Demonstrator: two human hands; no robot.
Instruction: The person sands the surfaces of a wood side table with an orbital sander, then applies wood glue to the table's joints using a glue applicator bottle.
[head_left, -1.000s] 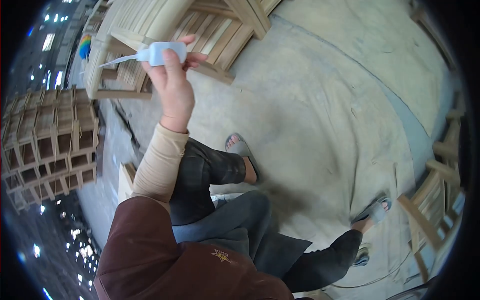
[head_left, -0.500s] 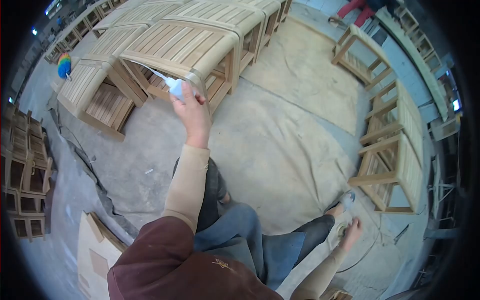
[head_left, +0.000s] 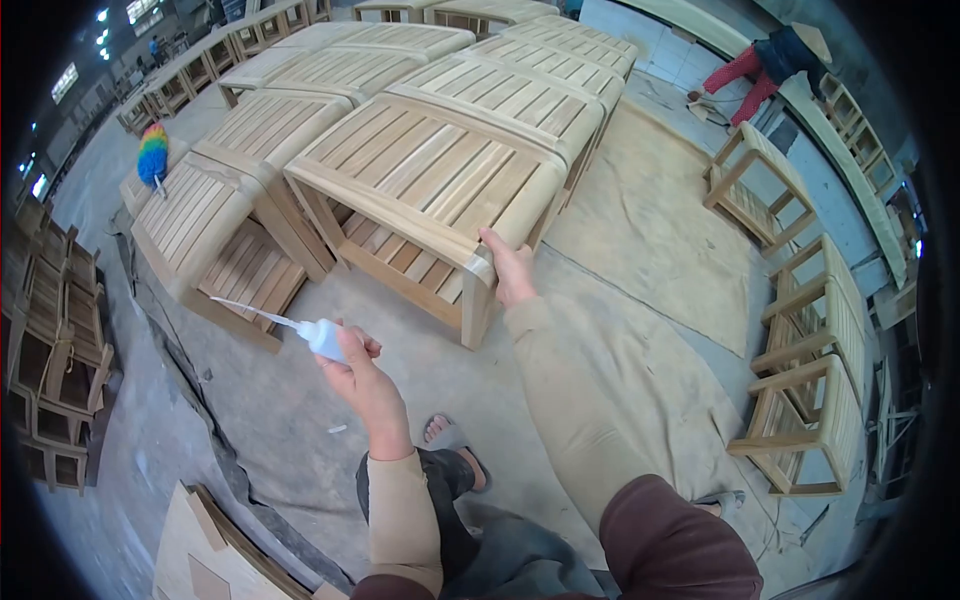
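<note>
My left hand (head_left: 362,372) is closed around a small white squeeze bottle (head_left: 322,338), whose long thin nozzle points up and to the left. The bottle is held over the floor, in front of the open side of a slatted wooden stool (head_left: 200,215). At the near right corner of a larger slatted wooden bench (head_left: 430,170), my right hand (head_left: 512,268) grips the top edge, its fingers on the corner and part of the thumb hidden.
More slatted benches (head_left: 520,85) stand in rows behind. A rainbow duster (head_left: 153,155) lies on the left stool. Stools (head_left: 800,420) line the right side. Cardboard sheets (head_left: 660,200) cover the floor. A person (head_left: 765,70) bends at the far right. Stacked wooden frames (head_left: 55,340) stand left.
My right hand has come from low on the right up to the bench corner. My left hand, still with the bottle, has moved down and away from the bench. The view has shifted.
</note>
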